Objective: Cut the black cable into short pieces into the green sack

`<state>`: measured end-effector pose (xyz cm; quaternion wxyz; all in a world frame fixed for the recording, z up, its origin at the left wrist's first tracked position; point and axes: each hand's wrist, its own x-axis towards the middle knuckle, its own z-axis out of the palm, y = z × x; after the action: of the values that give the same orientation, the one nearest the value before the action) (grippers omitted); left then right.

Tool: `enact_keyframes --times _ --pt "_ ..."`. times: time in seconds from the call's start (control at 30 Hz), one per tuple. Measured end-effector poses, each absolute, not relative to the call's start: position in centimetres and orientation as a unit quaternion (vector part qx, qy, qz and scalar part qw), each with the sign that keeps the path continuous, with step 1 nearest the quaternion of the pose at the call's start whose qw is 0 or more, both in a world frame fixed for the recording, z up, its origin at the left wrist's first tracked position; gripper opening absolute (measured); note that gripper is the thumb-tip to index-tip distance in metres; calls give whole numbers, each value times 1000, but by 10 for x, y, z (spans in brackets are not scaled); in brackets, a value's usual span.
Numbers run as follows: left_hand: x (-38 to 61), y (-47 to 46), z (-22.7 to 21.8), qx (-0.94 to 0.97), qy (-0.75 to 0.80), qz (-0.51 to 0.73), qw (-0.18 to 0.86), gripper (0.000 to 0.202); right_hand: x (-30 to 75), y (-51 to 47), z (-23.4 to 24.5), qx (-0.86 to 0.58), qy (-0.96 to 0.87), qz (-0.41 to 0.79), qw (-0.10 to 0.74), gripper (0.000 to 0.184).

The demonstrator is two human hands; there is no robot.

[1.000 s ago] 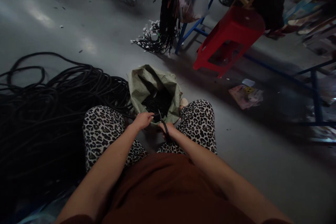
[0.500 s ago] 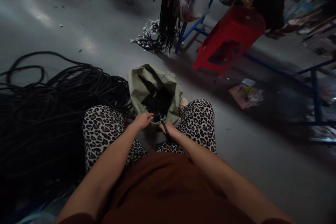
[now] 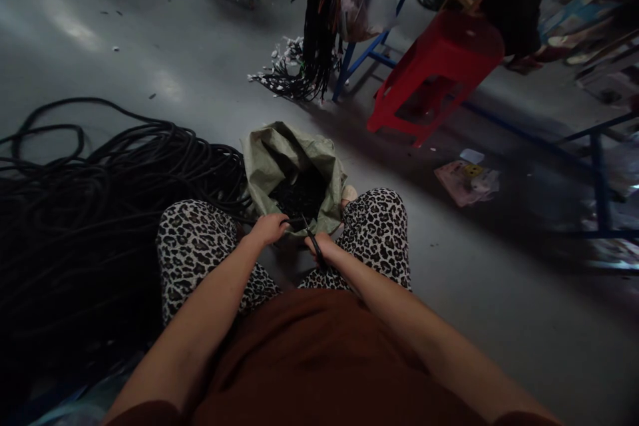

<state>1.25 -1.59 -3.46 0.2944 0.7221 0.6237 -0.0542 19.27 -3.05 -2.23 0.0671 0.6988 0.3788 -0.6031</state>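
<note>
I sit with my knees apart, in leopard-print trousers. Between them stands an open green woven sack (image 3: 279,153) with dark cut pieces inside. My left hand (image 3: 269,228) is closed round a black cable (image 3: 292,220) just at the sack's near rim. My right hand (image 3: 323,247) is closed on a pair of scissors (image 3: 310,234), whose blades point up toward the cable end. The two hands are close together over the sack's mouth.
A big heap of black cable (image 3: 90,193) lies on the grey floor at my left. A red plastic stool (image 3: 439,66) and blue metal frame legs (image 3: 359,60) stand ahead at right. Bundled black wires (image 3: 299,73) hang and spread beyond the sack. A pink packet (image 3: 466,183) lies on the floor.
The hands have barely shifted. The scissors' blades stand slightly nearer the cable held by my left hand.
</note>
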Motion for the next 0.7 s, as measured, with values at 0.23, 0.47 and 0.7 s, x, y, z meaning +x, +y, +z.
enact_keyframes --times 0.23,0.47,0.7 --pt "12 -16 -35 713 626 -68 307 32 194 -34 -22 698 390 -598 57 8" --pt "11 -16 -33 718 627 -83 290 33 194 -35 -17 694 391 -602 54 11" --pt "8 -15 -33 709 642 -94 277 33 195 -35 -18 691 377 -615 35 22"
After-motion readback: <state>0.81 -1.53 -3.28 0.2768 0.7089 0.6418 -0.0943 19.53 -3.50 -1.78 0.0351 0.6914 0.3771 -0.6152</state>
